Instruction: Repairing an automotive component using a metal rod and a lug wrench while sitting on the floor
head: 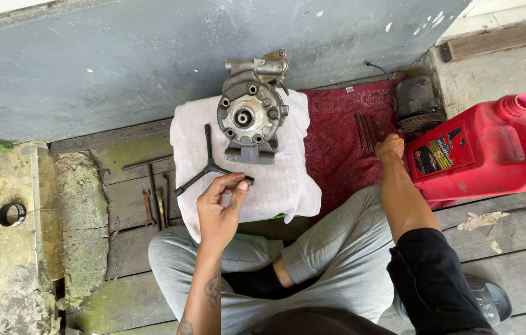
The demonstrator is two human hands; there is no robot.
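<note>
Left hand [218,208] pinches one arm of Y-wrench [208,164] at its tip, on white cloth [288,186]. Right hand [390,149] fingers curled over bolts [367,131]; grip unclear.

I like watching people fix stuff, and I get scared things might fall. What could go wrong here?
The heavy metal compressor stands on end on a soft white cloth, so it might tip if bumped. The left hand pinches one end of the three-armed wrench; it could slip. The right hand reaches for thin dark bolts on the red cloth; they could roll off and perhaps get lost between the floor planks.
</note>
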